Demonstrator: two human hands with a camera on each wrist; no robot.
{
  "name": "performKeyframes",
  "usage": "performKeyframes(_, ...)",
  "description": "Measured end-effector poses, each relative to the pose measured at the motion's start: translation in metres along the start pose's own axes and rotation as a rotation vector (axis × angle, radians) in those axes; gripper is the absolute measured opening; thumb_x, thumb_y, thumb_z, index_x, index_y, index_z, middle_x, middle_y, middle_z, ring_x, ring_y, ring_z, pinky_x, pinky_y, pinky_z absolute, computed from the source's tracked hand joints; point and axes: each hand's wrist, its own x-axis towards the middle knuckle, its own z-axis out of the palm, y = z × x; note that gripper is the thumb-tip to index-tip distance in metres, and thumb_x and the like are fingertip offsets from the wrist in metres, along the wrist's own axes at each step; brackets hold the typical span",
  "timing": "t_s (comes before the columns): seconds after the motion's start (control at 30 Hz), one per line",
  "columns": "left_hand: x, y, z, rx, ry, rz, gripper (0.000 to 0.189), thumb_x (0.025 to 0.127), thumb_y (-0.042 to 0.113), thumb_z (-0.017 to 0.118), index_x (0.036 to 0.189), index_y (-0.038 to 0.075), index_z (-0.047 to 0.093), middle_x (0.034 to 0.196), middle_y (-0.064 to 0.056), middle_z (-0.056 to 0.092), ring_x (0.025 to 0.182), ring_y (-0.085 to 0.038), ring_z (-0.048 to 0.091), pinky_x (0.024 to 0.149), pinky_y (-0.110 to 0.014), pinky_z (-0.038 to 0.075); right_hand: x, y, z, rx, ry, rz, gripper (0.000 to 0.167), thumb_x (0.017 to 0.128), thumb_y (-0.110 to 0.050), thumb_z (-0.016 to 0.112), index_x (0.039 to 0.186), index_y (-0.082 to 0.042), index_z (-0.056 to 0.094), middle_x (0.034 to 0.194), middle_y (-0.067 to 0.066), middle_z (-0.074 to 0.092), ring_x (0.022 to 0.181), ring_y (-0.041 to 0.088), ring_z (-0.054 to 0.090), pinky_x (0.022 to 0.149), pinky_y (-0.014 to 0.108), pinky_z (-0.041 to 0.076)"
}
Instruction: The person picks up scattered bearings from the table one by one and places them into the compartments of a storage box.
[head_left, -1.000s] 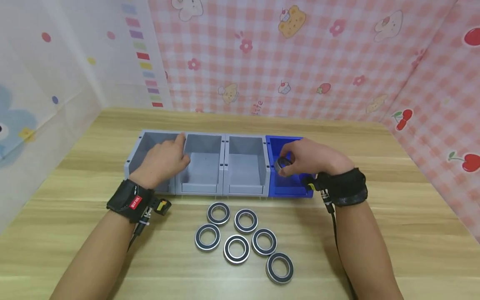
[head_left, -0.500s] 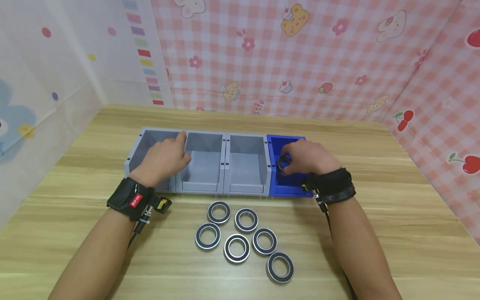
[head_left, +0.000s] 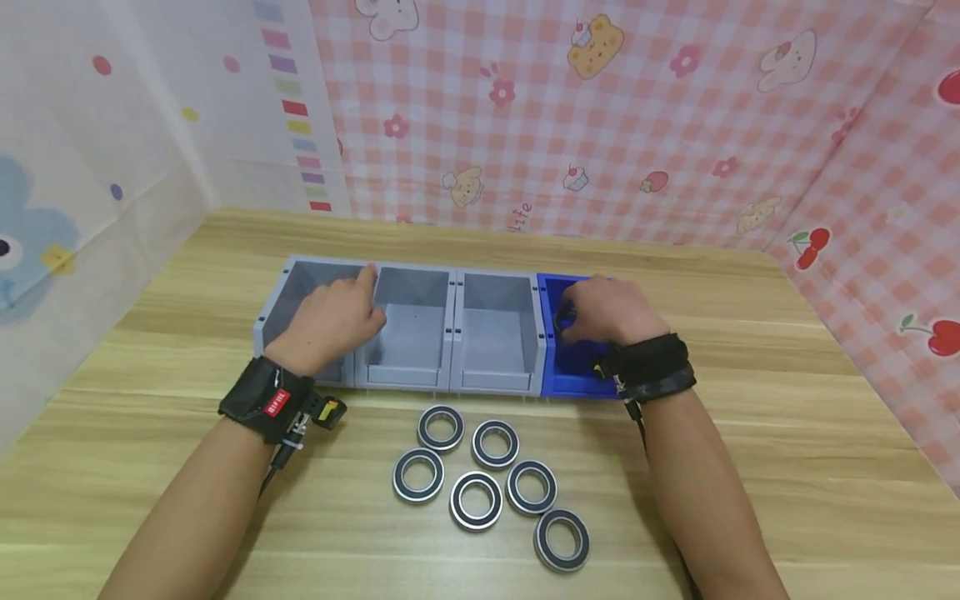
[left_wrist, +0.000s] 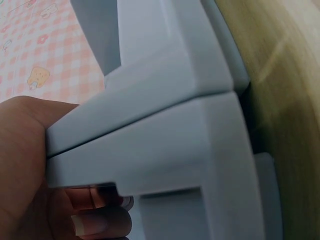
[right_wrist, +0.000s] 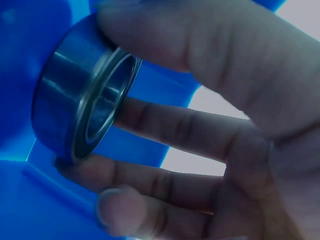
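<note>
My right hand (head_left: 607, 310) is inside the blue bin (head_left: 581, 385) at the right end of the row. It holds a ball bearing (right_wrist: 75, 90) by its rim between thumb and fingers, with the ring tilted on edge; in the head view the hand hides much of it. My left hand (head_left: 330, 321) lies over the leftmost grey bin (head_left: 272, 304) and grips the paired walls (left_wrist: 135, 132) between that bin and the second grey bin (head_left: 405, 379). In the left wrist view its fingers are curled on one side of these walls.
Several ball bearings (head_left: 476, 501) lie flat on the wooden table (head_left: 757, 467) in front of the bins. A third grey bin (head_left: 495, 382) stands beside the blue one. Patterned cloth (head_left: 615, 142) rises behind the table. A cable (head_left: 270, 475) trails from the left wrist strap.
My right hand has sunk deeper into the blue bin with the bearing, its forearm shifting leftward. The left hand keeps its hold on the bin walls. The bearings on the table stay put.
</note>
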Motion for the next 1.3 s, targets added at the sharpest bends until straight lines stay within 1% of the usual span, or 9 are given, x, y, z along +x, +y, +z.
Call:
performKeyframes(0.17,-0.001,-0.001,0.001,-0.004,-0.003,-0.007,0.063,0.092,0.015,0.048,0.144,-0.011,0.026,0.067,-0.008,0.050,0.050,-0.017,0.044,0.044,-0.030,0.034,0.003,0.001,-0.001,-0.004,-0.021,0.013,0.041,0.072,-0.037,0.079,0.104,-0.012,0.072,0.090,0.004,0.066,0.076,0.022,0.058,0.066,0.042,0.048)
performKeyframes(0.3,-0.002,-0.002,0.001,0.001,0.002,-0.010,0.062,0.092,0.015,0.049,0.143,-0.011,0.026,0.069,-0.009,0.051,0.051,-0.018,0.045,0.044,-0.030,0.034,0.008,0.000,-0.002,-0.031,-0.051,0.021,0.029,0.076,-0.039,0.075,0.080,-0.011,0.070,0.076,0.004,0.061,0.067,0.022,0.054,0.057,0.037,0.043)
performKeyframes(0.4,-0.003,-0.002,0.001,0.000,0.004,-0.010,0.062,0.091,0.015,0.048,0.143,-0.011,0.027,0.069,-0.009,0.052,0.051,-0.018,0.045,0.044,-0.031,0.034,0.012,-0.002,-0.001,-0.074,-0.067,0.026,0.034,0.077,-0.042,0.073,0.066,-0.011,0.064,0.068,0.004,0.055,0.062,0.022,0.052,0.054,0.036,0.039)
performKeyframes(0.63,-0.002,-0.003,0.006,-0.005,-0.014,-0.012,0.063,0.092,0.016,0.048,0.144,-0.009,0.026,0.070,-0.009,0.053,0.051,-0.018,0.045,0.044,-0.031,0.034,0.021,-0.002,0.005,-0.123,-0.103,0.043,0.034,0.076,-0.042,0.074,0.070,-0.009,0.065,0.071,0.005,0.057,0.065,0.024,0.054,0.058,0.038,0.042)
performKeyframes(0.83,-0.001,-0.003,0.005,0.003,0.006,-0.004,0.060,0.092,0.016,0.049,0.142,-0.009,0.028,0.073,-0.010,0.055,0.053,-0.020,0.047,0.045,-0.032,0.035,0.024,-0.005,0.006,-0.134,-0.098,0.037,0.034,0.070,-0.038,0.080,0.079,-0.007,0.070,0.078,0.006,0.062,0.069,0.024,0.057,0.064,0.043,0.048)
performKeyframes(0.93,-0.001,-0.003,0.004,0.004,0.014,0.002,0.059,0.091,0.015,0.049,0.141,-0.010,0.029,0.073,-0.011,0.055,0.053,-0.021,0.048,0.045,-0.033,0.036,0.024,-0.006,0.006,-0.141,-0.097,0.033,0.035,0.070,-0.036,0.081,0.083,-0.005,0.071,0.079,0.006,0.063,0.070,0.024,0.057,0.067,0.045,0.050)
performKeyframes(1.1,0.000,-0.004,0.001,0.009,0.024,-0.006,0.059,0.091,0.016,0.050,0.141,-0.010,0.030,0.075,-0.012,0.057,0.055,-0.022,0.050,0.046,-0.034,0.038,0.024,-0.008,0.005,-0.134,-0.089,0.016,0.030,0.070,-0.032,0.083,0.078,-0.006,0.070,0.075,0.005,0.062,0.069,0.023,0.056,0.065,0.044,0.049)
performKeyframes(1.23,0.001,-0.003,0.001,0.011,0.024,-0.008,0.059,0.091,0.017,0.050,0.141,-0.009,0.030,0.073,-0.011,0.056,0.055,-0.022,0.050,0.046,-0.035,0.038,0.020,-0.009,0.004,-0.121,-0.066,0.005,0.027,0.069,-0.028,0.083,0.077,-0.006,0.070,0.079,0.007,0.063,0.072,0.024,0.057,0.069,0.048,0.050)
performKeyframes(1.3,0.001,-0.003,0.002,0.006,0.015,-0.009,0.059,0.092,0.017,0.049,0.141,-0.009,0.030,0.073,-0.011,0.055,0.055,-0.022,0.049,0.046,-0.034,0.037,0.018,-0.009,0.004,-0.115,-0.070,0.003,0.023,0.071,-0.026,0.081,0.077,-0.006,0.069,0.080,0.008,0.064,0.072,0.025,0.057,0.070,0.049,0.050)
